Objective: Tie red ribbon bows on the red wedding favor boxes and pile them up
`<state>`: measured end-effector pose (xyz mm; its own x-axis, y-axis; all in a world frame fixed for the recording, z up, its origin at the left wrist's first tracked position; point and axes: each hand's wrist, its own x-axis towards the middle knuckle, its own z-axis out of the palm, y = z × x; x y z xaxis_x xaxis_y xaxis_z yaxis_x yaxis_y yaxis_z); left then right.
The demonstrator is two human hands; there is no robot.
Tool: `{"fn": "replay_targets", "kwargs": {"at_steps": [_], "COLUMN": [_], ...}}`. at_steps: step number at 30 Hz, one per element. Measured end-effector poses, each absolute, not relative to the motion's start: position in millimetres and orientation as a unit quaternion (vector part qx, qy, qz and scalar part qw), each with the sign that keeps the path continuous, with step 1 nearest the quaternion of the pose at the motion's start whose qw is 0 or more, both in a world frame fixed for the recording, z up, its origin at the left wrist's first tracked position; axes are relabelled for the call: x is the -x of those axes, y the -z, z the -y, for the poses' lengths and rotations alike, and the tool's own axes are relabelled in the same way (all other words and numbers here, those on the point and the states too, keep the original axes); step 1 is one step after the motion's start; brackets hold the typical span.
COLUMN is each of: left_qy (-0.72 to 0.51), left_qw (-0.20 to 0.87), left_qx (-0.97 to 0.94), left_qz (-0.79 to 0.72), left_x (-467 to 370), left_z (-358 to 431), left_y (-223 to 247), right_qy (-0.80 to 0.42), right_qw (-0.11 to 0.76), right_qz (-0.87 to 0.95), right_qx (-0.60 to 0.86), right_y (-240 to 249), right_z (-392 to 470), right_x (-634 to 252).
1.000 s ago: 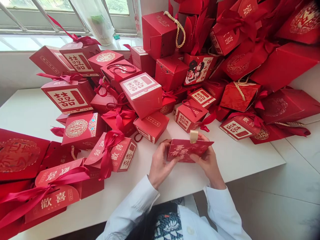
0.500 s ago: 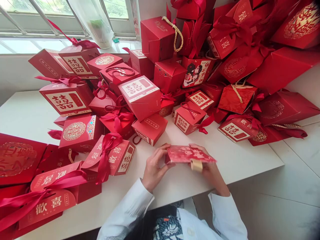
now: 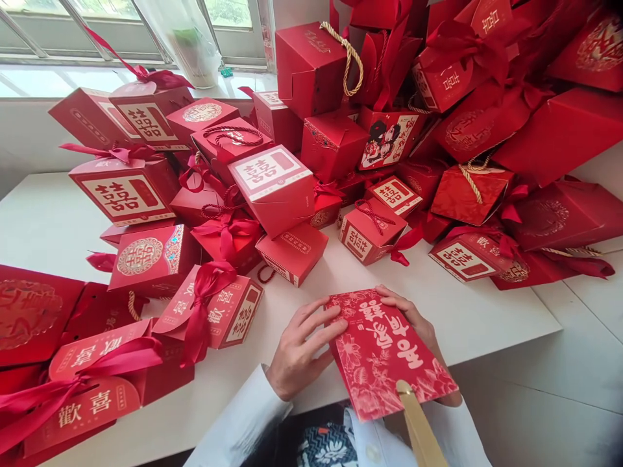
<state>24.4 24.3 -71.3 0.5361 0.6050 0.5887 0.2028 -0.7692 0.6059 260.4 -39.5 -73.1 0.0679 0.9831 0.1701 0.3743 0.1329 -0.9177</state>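
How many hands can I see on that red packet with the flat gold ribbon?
2: the left hand at the left edge of the red packet; the right hand along its right side, partly hidden behind it.

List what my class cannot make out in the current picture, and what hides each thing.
All in the head view:
Floral red packet: underside turned away, behind its printed face; its tiniest print is too small to read.
Right hand: thumb hidden behind the packet.
Gold strap: lower end cut off by the bottom edge.
Upper-right box: cut off by the right edge.
Translucent wrapping: its cloudiness blurs the contents.
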Motion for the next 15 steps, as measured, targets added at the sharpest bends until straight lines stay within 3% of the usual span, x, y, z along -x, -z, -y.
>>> {"fn": "replay_targets", "kwargs": {"at_steps": [3,7,11,15], "left_qy": [-0.418,-0.407,-0.316,-0.256], "left_qw": [0.274,0.489,0.689,0.783], "left_qx": [-0.836,-0.724,-0.554,-0.444], "left_qz": [-0.227,-0.268,-0.345,-0.353], "left_x": [-22,-18,-23,-37], "left_z": [-25,-27,-30,-28], "left_y": [68,61,55,54], "right_qy": [-0.38,-0.437,-0.478,-0.48], "right_qw": [0.442,0.441,0.453,0.484], "right_qz": [0.586,0.549,0.514,0.482], "right_qx": [0.563,0.56,0.55,0.55], "right_y": [76,78,79,77], "right_z": [40,41,41,43], "right_x": [-268,-276,-279,-279]}}
